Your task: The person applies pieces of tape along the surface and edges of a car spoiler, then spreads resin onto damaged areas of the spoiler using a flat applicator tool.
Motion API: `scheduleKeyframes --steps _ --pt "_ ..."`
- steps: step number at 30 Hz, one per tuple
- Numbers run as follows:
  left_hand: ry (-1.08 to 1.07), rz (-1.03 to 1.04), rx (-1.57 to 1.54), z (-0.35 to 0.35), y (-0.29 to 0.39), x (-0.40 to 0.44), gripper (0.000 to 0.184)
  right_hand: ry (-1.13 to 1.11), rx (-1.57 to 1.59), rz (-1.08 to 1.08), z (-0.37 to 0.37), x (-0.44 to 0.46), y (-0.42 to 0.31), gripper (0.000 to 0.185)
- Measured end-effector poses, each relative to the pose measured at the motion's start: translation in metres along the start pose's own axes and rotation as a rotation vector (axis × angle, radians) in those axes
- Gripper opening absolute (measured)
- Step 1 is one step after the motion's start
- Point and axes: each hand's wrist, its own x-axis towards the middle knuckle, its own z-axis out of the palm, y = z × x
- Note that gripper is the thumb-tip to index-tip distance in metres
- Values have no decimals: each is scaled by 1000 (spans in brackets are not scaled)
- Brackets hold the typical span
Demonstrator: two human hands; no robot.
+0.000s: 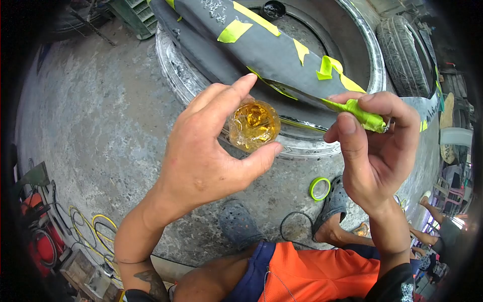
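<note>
My left hand is curled around a small clear plastic cup with amber liquid in it. Its thumb and index finger stand out along the cup's sides. Between thumb and fingers of my right hand is a thin blade-like tool, its handle wrapped in yellow-green tape. The blade points left, over a dark grey curved panel that carries several strips of yellow-green masking tape. From this angle I cannot tell whether the blade touches the panel.
The panel rests on a large tire lying flat. A small black container is inside the ring. A tape roll lies near my shoes. Another tire stands right. Yellow hose and red equipment sit left. Another person's leg shows right.
</note>
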Motion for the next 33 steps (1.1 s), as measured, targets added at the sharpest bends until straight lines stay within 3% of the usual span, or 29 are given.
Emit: scheduleKeyframes --steps 33 --pt "15 -14 -14 4 1 -3 81 -81 -122 -5 -29 -15 -6 32"
